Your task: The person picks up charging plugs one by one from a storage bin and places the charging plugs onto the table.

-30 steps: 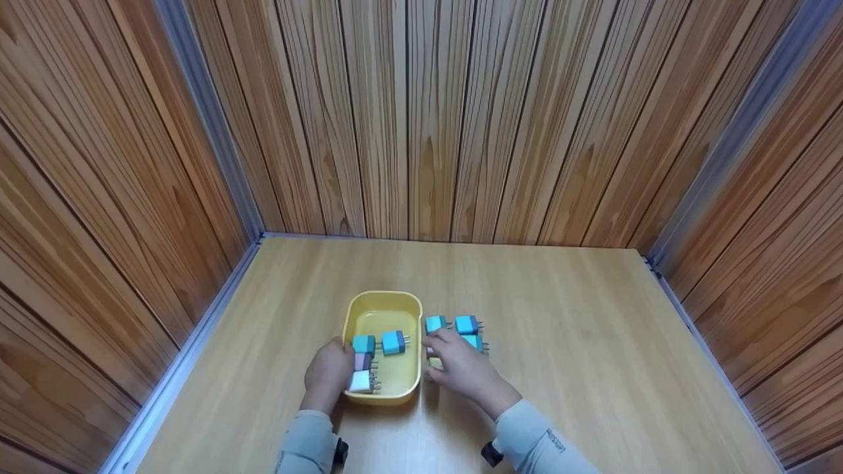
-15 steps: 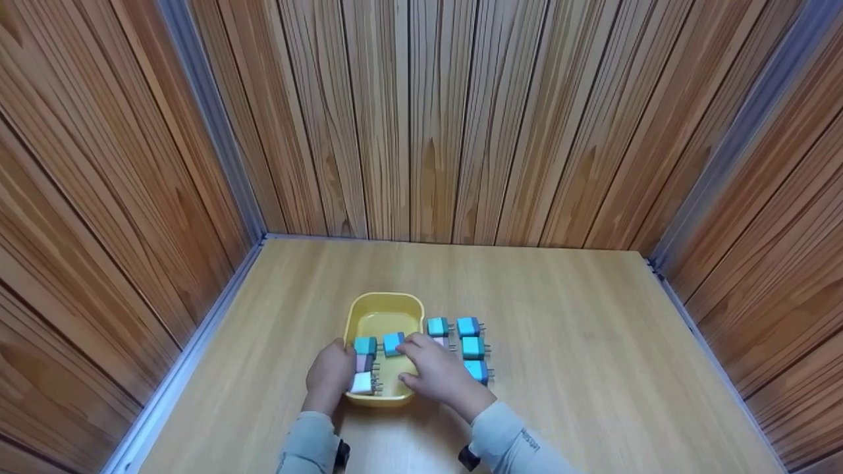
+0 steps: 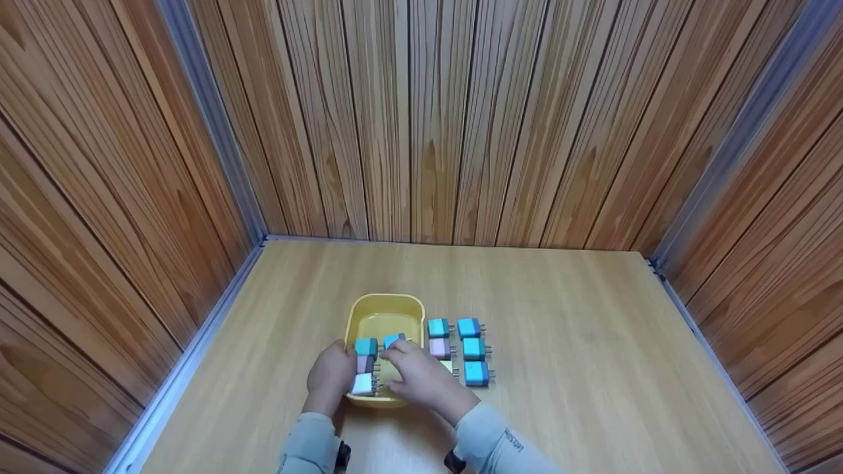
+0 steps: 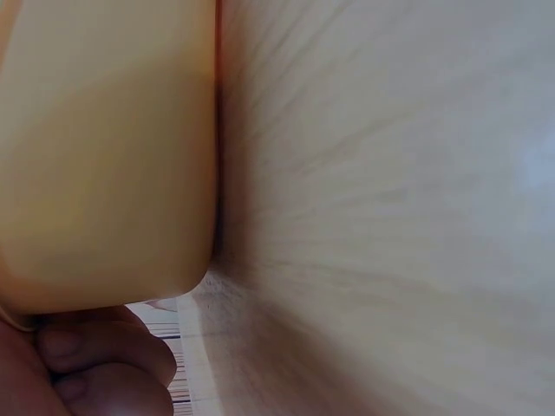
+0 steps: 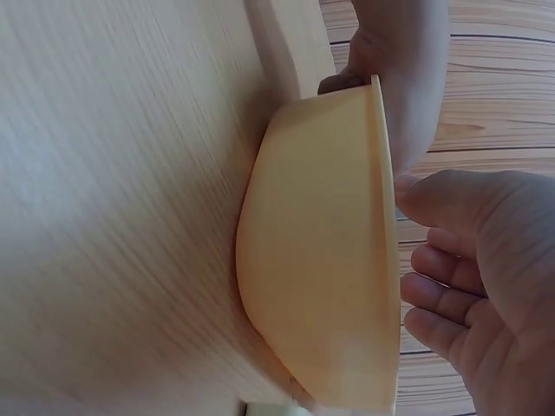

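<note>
My left hand (image 3: 331,370) grips the left rim of a yellow plastic basin (image 3: 385,301); in the left wrist view its fingers (image 4: 113,342) curl under the rim. My right hand (image 3: 421,376) is over the basin's right side, thumb and fingers apart, nothing visible between them. Its fingertips come close to a blue plug (image 3: 393,339), partly covered by the hand. Along the basin's left side lie a teal plug (image 3: 366,346), a purple plug (image 3: 363,363) and a white plug (image 3: 362,384). The right wrist view shows the right fingers (image 5: 434,295) loosely bent beside the rim.
Right of the basin, plugs lie in two columns on the wooden table (image 3: 560,329): a teal one (image 3: 437,328), a lilac one (image 3: 439,347) and a half-hidden pale yellow one (image 3: 448,366), then several blue and teal ones (image 3: 473,349). Wood-panelled walls (image 3: 428,131) enclose the table.
My right hand has moved left from the plugs on the table to above the basin, uncovering plugs in both columns. The left hand stays on the rim.
</note>
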{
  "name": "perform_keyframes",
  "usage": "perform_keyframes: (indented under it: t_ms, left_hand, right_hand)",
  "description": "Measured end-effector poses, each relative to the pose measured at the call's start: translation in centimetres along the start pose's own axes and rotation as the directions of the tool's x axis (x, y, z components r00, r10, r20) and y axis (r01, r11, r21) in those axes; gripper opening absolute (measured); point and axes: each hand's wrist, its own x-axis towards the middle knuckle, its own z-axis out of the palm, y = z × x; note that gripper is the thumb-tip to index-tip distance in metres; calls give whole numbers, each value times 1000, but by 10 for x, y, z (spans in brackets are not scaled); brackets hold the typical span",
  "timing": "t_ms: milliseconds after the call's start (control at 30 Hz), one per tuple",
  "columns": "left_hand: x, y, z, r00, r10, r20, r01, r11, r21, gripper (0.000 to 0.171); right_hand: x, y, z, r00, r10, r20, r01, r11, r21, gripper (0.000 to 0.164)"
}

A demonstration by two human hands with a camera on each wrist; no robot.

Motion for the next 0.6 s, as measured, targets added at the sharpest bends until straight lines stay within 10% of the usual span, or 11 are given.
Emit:
perform_keyframes:
  t_ms: [600]
  left_hand:
    - [-1, -3, 1, 1000, 27, -16, -28, 999, -20, 30]
  right_hand:
    - [10, -11, 9, 996, 33, 78, -34, 999, 11, 53]
